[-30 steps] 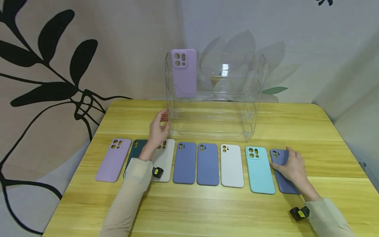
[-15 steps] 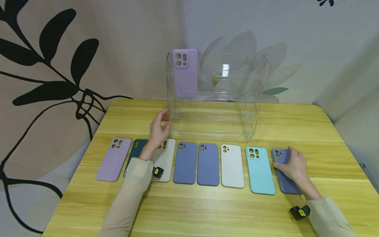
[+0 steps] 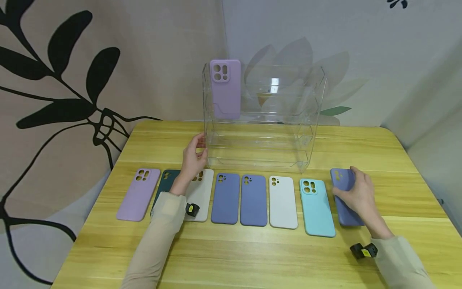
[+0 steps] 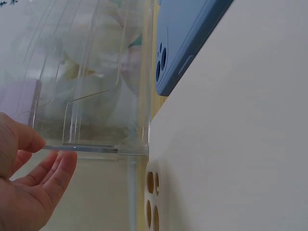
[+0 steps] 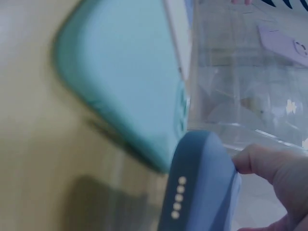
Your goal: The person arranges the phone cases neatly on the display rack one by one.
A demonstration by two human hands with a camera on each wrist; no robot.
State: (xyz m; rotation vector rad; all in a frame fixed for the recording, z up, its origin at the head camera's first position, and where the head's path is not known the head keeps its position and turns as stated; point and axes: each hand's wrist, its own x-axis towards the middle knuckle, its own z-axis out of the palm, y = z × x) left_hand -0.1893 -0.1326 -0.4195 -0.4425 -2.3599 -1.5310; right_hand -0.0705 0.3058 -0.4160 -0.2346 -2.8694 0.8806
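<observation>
In the head view my right hand (image 3: 361, 193) grips a blue-violet phone case (image 3: 348, 216) by its sides, at the right end of a row of cases. The right wrist view shows this case (image 5: 207, 178) tilted and raised above the table, its bottom edge with small holes toward the camera. My left hand (image 3: 193, 159) pinches the left side panel of a clear tiered display rack (image 3: 267, 119); in the left wrist view, thumb and fingers lie on either side of the panel's edge. A lilac phone case (image 3: 227, 96) stands at the left of the rack's upper tier.
On the wooden table (image 3: 252, 261) lie a lilac case (image 3: 137, 200), a dark green case (image 3: 167, 181), white cases (image 3: 283, 206), blue-violet cases (image 3: 225, 204) and a turquoise case (image 3: 318, 212). My left forearm passes over the dark green and one white case. A patterned wall stands behind.
The blue-violet case in my right hand has come up off the table and moved slightly toward the rack. My left hand stays at the rack's side.
</observation>
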